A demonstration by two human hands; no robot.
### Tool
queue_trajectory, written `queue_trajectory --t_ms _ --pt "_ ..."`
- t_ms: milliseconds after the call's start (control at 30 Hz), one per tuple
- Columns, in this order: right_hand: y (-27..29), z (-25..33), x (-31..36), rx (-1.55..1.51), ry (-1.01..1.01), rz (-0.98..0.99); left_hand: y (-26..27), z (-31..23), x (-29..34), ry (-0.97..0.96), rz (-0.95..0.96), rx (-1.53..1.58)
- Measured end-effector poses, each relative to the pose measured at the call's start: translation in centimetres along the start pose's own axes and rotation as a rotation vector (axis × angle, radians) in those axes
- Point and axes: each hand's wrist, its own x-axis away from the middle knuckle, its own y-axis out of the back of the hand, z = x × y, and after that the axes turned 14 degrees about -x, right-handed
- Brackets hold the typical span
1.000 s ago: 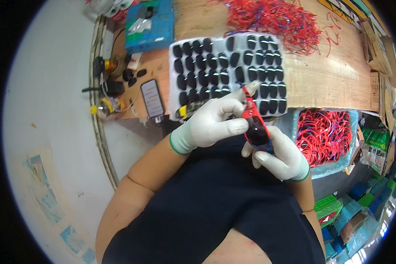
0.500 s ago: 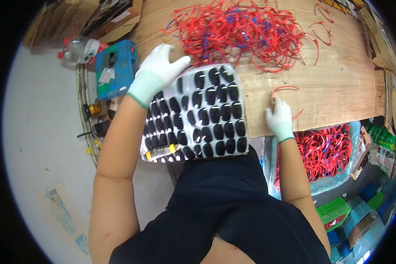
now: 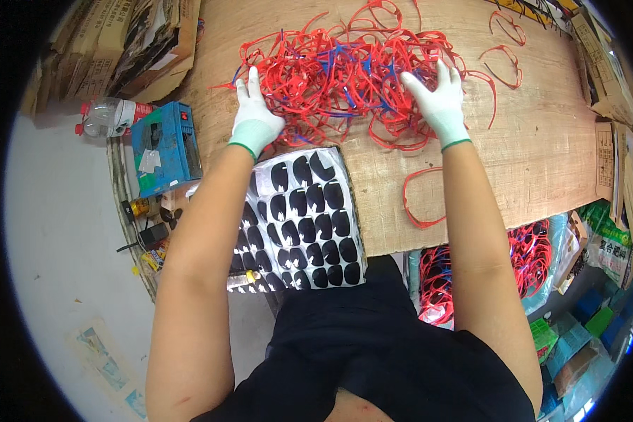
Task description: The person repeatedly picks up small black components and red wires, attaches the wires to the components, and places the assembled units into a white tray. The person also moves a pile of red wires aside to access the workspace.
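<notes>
A tangled heap of red glasses frames (image 3: pixel 330 77), some with blue parts, lies across the far middle of the table. At its left edge is my left hand (image 3: pixel 256 116), in a white glove, fingers spread. My right hand (image 3: pixel 437 98), gloved too, has its fingers apart at the heap's right side. Below my left hand lies a white sheet (image 3: pixel 264 184) with rows of dark lenses (image 3: pixel 306 228); my left forearm covers part of it. A single red frame (image 3: pixel 409 200) rests on the table, partly hidden by my right forearm.
A box of red frames (image 3: pixel 531 260) stands below the table's right edge. At left are a blue device (image 3: pixel 163 151), a plastic bottle (image 3: pixel 109 117) and stacked cardboard (image 3: pixel 112 49). Two loose frames (image 3: pixel 503 63) lie at the far right. More cardboard boxes (image 3: pixel 605 77) line the right side.
Both hands have moved to the heap, the right one forward from the table's near edge. The single frame now lies on the table without the right hand at it. The whole view has shifted slightly.
</notes>
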Motion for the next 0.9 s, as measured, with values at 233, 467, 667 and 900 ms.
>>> queue_trajectory --t_ms 233,467,667,900 --pt "-4.0 3.7 2.6 -0.009 0.004 0.042 -1.3 11.0 -6.6 -0.353 -0.064 -0.348" --pt "-3.9 4.0 4.5 -0.022 0.009 0.202 3.6 13.7 -0.7 -0.374 0.185 -0.303" --pt "-1.7 1.5 5.5 -0.137 0.144 0.199 12.8 14.6 -2.0 -0.312 0.570 0.192" --pt "0.6 0.8 10.4 -0.123 0.267 0.097 6.2 13.4 -17.1 -0.321 -0.201 -0.126"
